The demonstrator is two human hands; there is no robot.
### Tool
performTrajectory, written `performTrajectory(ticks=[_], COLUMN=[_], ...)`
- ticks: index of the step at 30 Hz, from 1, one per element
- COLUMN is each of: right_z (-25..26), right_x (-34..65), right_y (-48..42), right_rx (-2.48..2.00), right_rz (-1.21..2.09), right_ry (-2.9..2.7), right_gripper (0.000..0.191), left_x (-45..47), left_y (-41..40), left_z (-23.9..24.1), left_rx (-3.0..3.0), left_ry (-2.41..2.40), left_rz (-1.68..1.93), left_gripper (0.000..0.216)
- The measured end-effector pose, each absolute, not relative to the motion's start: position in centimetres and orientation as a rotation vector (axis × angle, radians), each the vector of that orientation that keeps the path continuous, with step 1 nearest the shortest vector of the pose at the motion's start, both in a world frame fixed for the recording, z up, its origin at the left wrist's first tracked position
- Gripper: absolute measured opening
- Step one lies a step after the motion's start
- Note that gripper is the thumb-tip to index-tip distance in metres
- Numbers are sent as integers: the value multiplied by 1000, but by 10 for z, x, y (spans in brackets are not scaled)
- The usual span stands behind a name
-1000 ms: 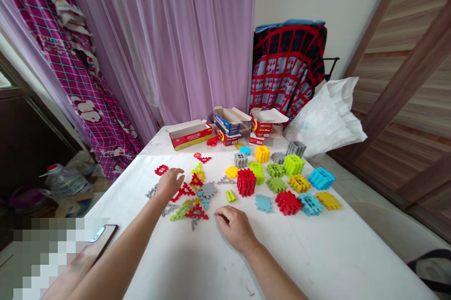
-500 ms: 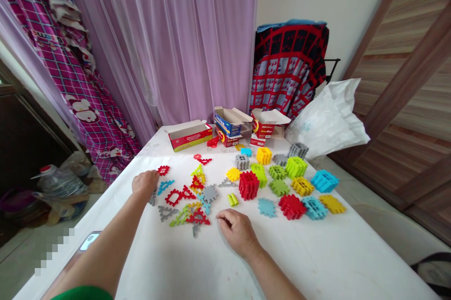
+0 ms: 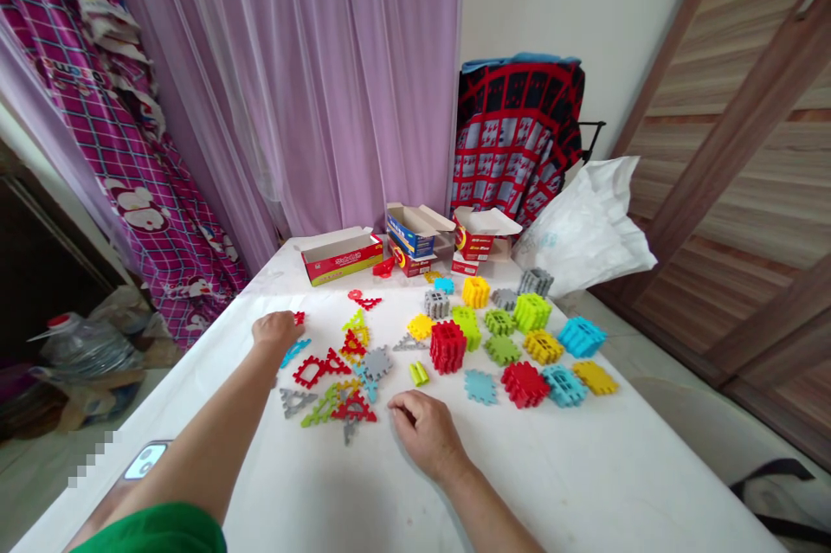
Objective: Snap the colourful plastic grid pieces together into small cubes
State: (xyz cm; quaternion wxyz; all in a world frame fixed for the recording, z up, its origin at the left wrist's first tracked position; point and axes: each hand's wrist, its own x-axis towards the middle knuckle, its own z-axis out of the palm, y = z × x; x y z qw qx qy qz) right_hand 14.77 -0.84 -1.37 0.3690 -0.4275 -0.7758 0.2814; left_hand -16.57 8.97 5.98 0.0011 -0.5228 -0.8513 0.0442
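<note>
My left hand (image 3: 278, 329) reaches to the far left of the white table, its fingers closed over a red interlocking building piece (image 3: 299, 318); only the piece's right edge shows. Just below lies a blue notched piece (image 3: 296, 352). My right hand (image 3: 425, 430) rests loosely curled on the table, nothing visible in it. To its left is a loose spread of notched pieces, among them a red triangle (image 3: 354, 407), a green triangle (image 3: 320, 407) and a grey plate (image 3: 376, 362). Ahead of it lie small lime tubes (image 3: 419, 375).
Stacks of square notched plates stand on the right, including a red stack (image 3: 447, 347) and a blue stack (image 3: 582, 336). Open boxes, such as a red and yellow box (image 3: 344, 262), line the back near a white bag (image 3: 584, 228). A phone (image 3: 146, 459) lies at the left edge.
My left hand has moved right, over the red piece, which now is mostly covered. My right hand stays in place on the table. The whole view has shifted slightly.
</note>
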Motion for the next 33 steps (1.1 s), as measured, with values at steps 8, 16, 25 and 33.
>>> performTrajectory(ticks=[8, 16, 25, 33], right_z=[-18, -19, -6, 18], right_x=[149, 149, 116, 85], right_y=[-6, -9, 8, 16], right_rx=[-1071, -1065, -1285, -1692], right_rz=[738, 694, 487, 489], right_ry=[-2002, -2000, -1919, -2011], right_gripper=[22, 22, 31, 35], left_x=[-159, -156, -150, -152], left_y=[88, 39, -24, -22], left_z=[71, 54, 0, -4], left_rx=[-1769, -1603, -1399, -1420], left_ry=[-2729, -2697, -2318, -2340], left_rz=[-152, -615, -1221, -1358], left_gripper=[39, 39, 30, 30])
